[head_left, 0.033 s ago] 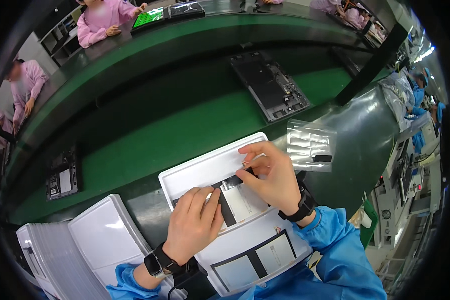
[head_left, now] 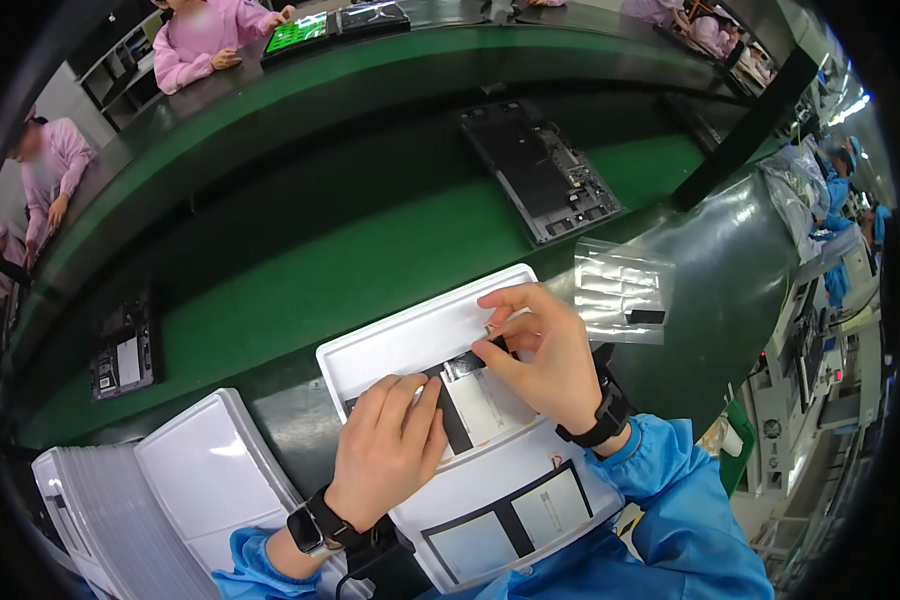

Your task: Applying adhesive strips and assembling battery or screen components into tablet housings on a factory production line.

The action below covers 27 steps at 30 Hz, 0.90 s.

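Your left hand [head_left: 392, 455] lies flat, fingers pressing a black strip [head_left: 456, 425] on the white panel [head_left: 440, 400] near you | your right hand [head_left: 542, 350] pinches a shiny film tab [head_left: 467, 365] at the strip's far end | clear bag [head_left: 622, 290] just right | stacked white panels [head_left: 130, 500] left.

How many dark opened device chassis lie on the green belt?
2: one dark opened device chassis at upper right beyond the hands, another dark chassis at far left. More may lie hidden out of view.
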{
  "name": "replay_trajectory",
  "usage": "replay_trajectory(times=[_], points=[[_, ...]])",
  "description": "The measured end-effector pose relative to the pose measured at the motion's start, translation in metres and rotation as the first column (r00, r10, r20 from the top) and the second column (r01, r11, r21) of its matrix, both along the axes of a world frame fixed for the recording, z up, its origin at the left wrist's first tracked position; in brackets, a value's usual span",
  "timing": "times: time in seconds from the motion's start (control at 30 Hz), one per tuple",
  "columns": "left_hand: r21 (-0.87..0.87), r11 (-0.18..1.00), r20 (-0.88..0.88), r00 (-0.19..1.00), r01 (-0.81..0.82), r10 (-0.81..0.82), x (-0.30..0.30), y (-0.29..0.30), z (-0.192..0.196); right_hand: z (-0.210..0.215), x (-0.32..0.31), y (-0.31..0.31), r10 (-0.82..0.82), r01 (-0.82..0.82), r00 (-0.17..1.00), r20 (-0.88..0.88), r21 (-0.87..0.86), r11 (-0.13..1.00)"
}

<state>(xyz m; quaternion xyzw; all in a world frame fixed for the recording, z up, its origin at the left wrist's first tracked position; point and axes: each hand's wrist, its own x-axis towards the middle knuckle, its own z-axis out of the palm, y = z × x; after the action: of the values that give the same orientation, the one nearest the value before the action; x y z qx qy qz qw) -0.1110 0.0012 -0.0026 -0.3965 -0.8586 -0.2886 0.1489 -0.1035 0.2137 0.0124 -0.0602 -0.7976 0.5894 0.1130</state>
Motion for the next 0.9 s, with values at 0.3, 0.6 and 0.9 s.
replay_trajectory(times=[0.3, 0.6, 0.9], points=[[-0.031, 1.000, 0.033, 0.999, -0.005, 0.006, 0.0005, 0.0008, 0.0021, -0.0010, 0.0005, 0.0001, -0.014, 0.013, 1.000, 0.026, 0.022, 1.000], [-0.173, 0.984, 0.067, 0.997, 0.041, -0.030, -0.0023, 0.0003, 0.0059, 0.0022, -0.0004, 0.0005, -0.026, 0.027, 0.998, 0.050, 0.000, 1.000], [-0.238, 0.971, 0.085, 0.996, 0.039, -0.019, -0.0018, 0.0037, 0.0036, 0.0066, 0.0039, 0.0040, -0.004, 0.013, 0.999, -0.037, 0.252, 0.968]])
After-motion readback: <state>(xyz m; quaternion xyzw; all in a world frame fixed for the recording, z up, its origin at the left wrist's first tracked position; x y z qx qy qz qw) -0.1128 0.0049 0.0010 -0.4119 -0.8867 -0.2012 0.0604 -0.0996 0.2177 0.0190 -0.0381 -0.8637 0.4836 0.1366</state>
